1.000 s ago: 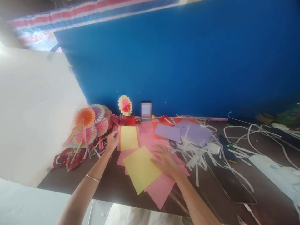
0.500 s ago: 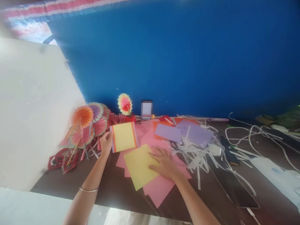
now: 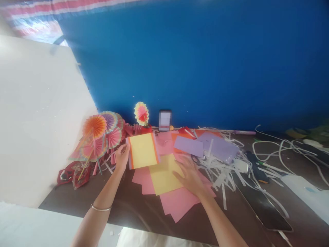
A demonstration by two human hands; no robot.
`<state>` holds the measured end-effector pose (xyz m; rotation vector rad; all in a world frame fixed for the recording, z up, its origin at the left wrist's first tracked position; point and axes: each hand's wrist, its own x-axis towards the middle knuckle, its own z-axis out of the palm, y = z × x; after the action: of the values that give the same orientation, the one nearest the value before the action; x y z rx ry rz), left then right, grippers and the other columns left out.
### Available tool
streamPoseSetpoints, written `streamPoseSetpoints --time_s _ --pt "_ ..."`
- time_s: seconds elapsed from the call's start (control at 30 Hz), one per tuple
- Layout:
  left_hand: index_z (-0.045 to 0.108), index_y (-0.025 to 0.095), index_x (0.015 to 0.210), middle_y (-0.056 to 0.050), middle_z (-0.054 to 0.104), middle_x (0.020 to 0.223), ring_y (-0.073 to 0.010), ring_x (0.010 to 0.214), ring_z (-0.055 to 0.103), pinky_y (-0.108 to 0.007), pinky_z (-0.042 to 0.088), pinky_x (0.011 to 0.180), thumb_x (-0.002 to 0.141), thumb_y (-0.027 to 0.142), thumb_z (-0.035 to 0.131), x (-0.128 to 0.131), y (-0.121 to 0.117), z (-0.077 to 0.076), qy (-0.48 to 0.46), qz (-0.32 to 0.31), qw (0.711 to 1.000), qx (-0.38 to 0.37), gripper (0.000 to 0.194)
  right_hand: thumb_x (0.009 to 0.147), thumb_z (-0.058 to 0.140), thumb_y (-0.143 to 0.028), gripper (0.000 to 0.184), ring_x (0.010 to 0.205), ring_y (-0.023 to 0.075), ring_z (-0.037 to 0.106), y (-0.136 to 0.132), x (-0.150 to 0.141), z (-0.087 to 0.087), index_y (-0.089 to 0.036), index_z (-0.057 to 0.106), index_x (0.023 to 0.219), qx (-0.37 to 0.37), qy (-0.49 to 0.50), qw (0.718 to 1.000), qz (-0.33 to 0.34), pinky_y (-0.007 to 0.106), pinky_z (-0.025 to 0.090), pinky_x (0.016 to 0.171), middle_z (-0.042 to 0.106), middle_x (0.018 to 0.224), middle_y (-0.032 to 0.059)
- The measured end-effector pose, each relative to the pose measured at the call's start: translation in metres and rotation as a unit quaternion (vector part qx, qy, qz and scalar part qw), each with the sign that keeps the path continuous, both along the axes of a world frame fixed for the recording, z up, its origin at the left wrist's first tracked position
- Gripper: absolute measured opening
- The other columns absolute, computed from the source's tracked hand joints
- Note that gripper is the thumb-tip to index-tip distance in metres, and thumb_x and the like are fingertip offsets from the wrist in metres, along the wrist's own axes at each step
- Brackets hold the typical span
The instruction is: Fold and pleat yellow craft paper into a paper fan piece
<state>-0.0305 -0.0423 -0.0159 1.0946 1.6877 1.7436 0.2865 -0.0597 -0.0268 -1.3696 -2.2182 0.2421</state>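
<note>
My left hand (image 3: 122, 156) pinches the left edge of a layered paper square (image 3: 143, 151), yellow in the middle with orange and purple strips along two sides. It is held tilted up above the table. My right hand (image 3: 189, 174) lies with its fingers spread on the right part of a plain yellow paper sheet (image 3: 164, 176). That sheet rests on several pink paper sheets (image 3: 177, 206), which are fanned out on the dark table. The layered square covers the upper left of the yellow sheet.
Folded paper fans (image 3: 94, 127) and a red packet (image 3: 82, 175) lie at the left. Purple paper (image 3: 189, 145), white paper strips (image 3: 218, 171), a phone (image 3: 264, 206) and white cables (image 3: 280, 144) spread to the right. A blue wall (image 3: 195, 61) rises behind.
The yellow sheet under my right hand has slid away from me and turned straighter on the pink sheets. The left hand still holds the layered square. The whole view has shifted slightly.
</note>
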Motion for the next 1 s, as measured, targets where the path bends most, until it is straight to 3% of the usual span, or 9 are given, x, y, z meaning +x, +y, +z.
streamPoseSetpoints --time_s 0.07,0.17,0.27,0.4,0.53,0.63,0.7,0.8,1.0 --pt "0.065 0.014 0.084 -0.009 0.069 0.087 -0.0219 0.085 0.064 -0.030 0.050 0.077 0.071 0.048 0.061 0.008 -0.004 0.001 0.006 -0.044 0.999 0.004 0.037 0.083 0.047 -0.045 0.037 0.119 0.0255 0.045 0.002 -0.003 0.005 -0.025 0.057 0.112 -0.008 0.118 0.993 -0.014 0.047 0.034 0.100 0.055 0.123 0.0077" --pt "0.066 0.015 0.081 -0.006 0.069 0.080 -0.0197 0.077 0.063 -0.028 0.049 0.072 0.073 0.046 0.059 0.023 -0.010 0.003 0.040 -0.111 0.993 0.001 0.033 0.084 0.044 -0.046 0.037 0.100 0.0215 0.058 0.005 -0.011 0.016 -0.024 0.054 0.112 -0.097 0.278 0.955 -0.020 0.040 0.046 0.086 0.059 0.114 0.0084" --pt "0.066 0.015 0.078 -0.005 0.068 0.077 -0.0185 0.074 0.063 -0.027 0.048 0.070 0.075 0.044 0.058 0.034 -0.013 0.003 0.058 -0.169 0.984 -0.006 0.031 0.081 0.050 -0.049 0.044 0.095 0.0208 0.060 0.011 -0.021 0.027 -0.023 0.049 0.117 -0.187 0.336 0.923 -0.010 0.035 0.049 0.079 0.061 0.109 0.0094" --pt "0.066 0.015 0.078 -0.005 0.069 0.079 -0.0177 0.074 0.062 -0.026 0.048 0.070 0.076 0.045 0.057 0.041 -0.014 0.000 0.055 -0.231 0.971 -0.016 0.031 0.079 0.052 -0.049 0.043 0.092 0.0218 0.061 0.023 -0.029 0.032 -0.018 0.053 0.109 -0.190 0.362 0.912 -0.025 0.034 0.049 0.075 0.065 0.101 0.0103" --pt "0.067 0.015 0.079 -0.007 0.069 0.081 -0.0185 0.076 0.062 -0.027 0.048 0.070 0.074 0.047 0.058 0.049 -0.017 0.000 0.034 -0.272 0.961 -0.035 0.034 0.079 0.051 -0.042 0.030 0.084 0.0206 0.061 0.031 -0.038 0.038 -0.019 0.060 0.096 -0.110 0.269 0.956 -0.033 0.034 0.047 0.075 0.066 0.093 0.0069" --pt "0.068 0.014 0.081 -0.007 0.069 0.083 -0.0185 0.077 0.063 -0.027 0.049 0.070 0.076 0.047 0.057 0.055 -0.021 0.001 0.028 -0.299 0.953 -0.035 0.035 0.085 0.045 -0.036 0.025 0.090 0.0206 0.058 0.028 -0.053 0.059 -0.024 0.063 0.098 -0.021 0.122 0.992 0.034 0.036 0.043 0.082 0.065 0.100 0.0052" --pt "0.068 0.014 0.083 -0.007 0.070 0.084 -0.0181 0.077 0.063 -0.027 0.049 0.070 0.077 0.047 0.057 0.058 -0.024 0.002 0.032 -0.309 0.950 -0.027 0.035 0.088 0.040 -0.028 0.027 0.096 0.0209 0.055 0.023 -0.065 0.077 -0.025 0.064 0.099 0.023 0.018 0.991 0.130 0.037 0.038 0.089 0.065 0.101 0.0050" --pt "0.069 0.015 0.084 -0.007 0.070 0.084 -0.0175 0.076 0.063 -0.026 0.048 0.070 0.078 0.046 0.056 0.059 -0.025 0.001 0.039 -0.313 0.949 -0.017 0.034 0.088 0.036 -0.019 0.031 0.092 0.0205 0.055 0.018 -0.081 0.095 -0.023 0.066 0.091 0.052 -0.070 0.983 0.161 0.038 0.034 0.091 0.067 0.094 0.0060" --pt "0.069 0.014 0.084 -0.007 0.070 0.086 -0.0176 0.077 0.063 -0.026 0.048 0.069 0.078 0.043 0.057 0.059 -0.025 -0.001 0.040 -0.316 0.948 -0.005 0.031 0.088 0.036 -0.020 0.032 0.085 0.0191 0.057 0.023 -0.089 0.095 -0.022 0.068 0.081 0.004 -0.028 0.986 0.162 0.037 0.039 0.084 0.069 0.088 0.0048"
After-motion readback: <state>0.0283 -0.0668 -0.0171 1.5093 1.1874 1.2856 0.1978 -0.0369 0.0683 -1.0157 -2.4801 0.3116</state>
